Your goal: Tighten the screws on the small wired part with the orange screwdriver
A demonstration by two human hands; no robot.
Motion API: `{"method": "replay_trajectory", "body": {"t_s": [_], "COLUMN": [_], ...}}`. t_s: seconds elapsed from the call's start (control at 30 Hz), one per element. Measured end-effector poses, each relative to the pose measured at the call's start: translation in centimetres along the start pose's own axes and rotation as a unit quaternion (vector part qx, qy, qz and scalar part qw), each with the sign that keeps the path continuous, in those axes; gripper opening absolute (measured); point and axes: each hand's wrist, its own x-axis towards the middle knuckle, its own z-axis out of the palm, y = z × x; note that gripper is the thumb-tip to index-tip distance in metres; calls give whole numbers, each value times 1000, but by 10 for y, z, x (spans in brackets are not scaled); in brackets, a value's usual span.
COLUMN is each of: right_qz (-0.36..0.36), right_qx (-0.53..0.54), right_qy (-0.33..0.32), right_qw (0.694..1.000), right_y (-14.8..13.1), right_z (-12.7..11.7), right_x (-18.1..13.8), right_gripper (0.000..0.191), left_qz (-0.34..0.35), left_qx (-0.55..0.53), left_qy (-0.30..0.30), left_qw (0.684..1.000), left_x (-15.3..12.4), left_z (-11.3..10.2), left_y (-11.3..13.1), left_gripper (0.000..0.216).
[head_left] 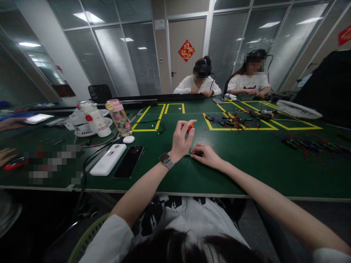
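Across a long green table [246,171] marked with yellow tape rectangles [149,120], in an office room with glass partitions, slatted blinds and ceiling panel lights; a red paper ornament [187,50] hangs on the far door.

Left side of the surface: white rounded power bank [108,159], glossy black phone [128,161] lying flat beside it, small white oval case [128,139], clear pink-capped bottle [119,117], white plastic appliance with red buttons [89,118], black cables. Right side: tangled heap of coloured wires [233,120], white fan grille [298,109]. Two seated persons in white tops work at the far edge.

Left hand [181,140], watch [166,160] on the wrist, raised just above the surface; thumb and fingers pinch a small orange piece [190,128], which shows between the fingertips.

Right hand [206,155], resting low on the green mat just beside the left; fingers curled narrow, pressing down on a small dark item with green wire [192,154] at the fingertips. Its shape is too small to tell.
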Motion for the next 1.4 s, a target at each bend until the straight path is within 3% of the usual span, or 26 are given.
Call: {"method": "replay_trajectory", "body": {"t_s": [0.2, 0.53, 0.73, 1.0, 1.23, 1.4], "right_qz": [2, -2, -4, -6, -3, -4], "right_qx": [0, -3, 1, -7, -9, -2], "right_qy": [-2, 4, 6, 5, 3, 1], "right_qw": [1000, 1000, 1000, 1000, 1000, 1000], "right_y": [1, 1, 2, 0, 1, 0], "right_z": [0, 1, 2, 1, 1, 0], "right_x": [0, 0, 0, 0, 0, 0], "right_gripper": [12, 11, 11, 11, 12, 12], "left_qz": [-1, -5, 6, 6, 1, -3], "left_qx": [-33, 3, -64, -10, -42, -39], "left_qy": [-34, 3, -27, 32, 6, 50], "left_qw": [999, 1000, 998, 999, 999, 998], "left_x": [2, 5, 5, 3, 2, 1], "left_z": [0, -1, -2, -1, -2, 2], "left_y": [0, -2, 1, -4, -3, -5], "left_gripper": [35, 19, 29, 20, 31, 25]}}
